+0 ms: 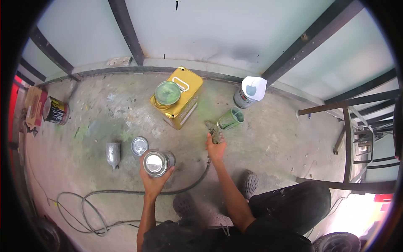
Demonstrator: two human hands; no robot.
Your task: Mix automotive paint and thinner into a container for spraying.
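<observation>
My left hand [154,178] is wrapped round a round metal can [155,163] with a shiny silver top, held over the floor. In my right hand [216,150] is a paint-crusted spray gun [215,133], its dark hose [205,172] trailing down from the grip. Just beyond the gun is a green-stained clear cup [231,119]; whether they touch I cannot tell. A round metal lid [139,145] lies on the floor close to the can. Left of it rests a silver metal cup [113,154] with a narrow neck. Fingers of both hands are closed.
A yellow rectangular tin [191,84] stands ahead, with a green-stained round container [168,93] on top. Right of it is a can with a white paper collar [253,89]. A dark paint can [56,110] sits far left. Hose loops [86,210] cover the floor; a metal frame [346,143] stands right.
</observation>
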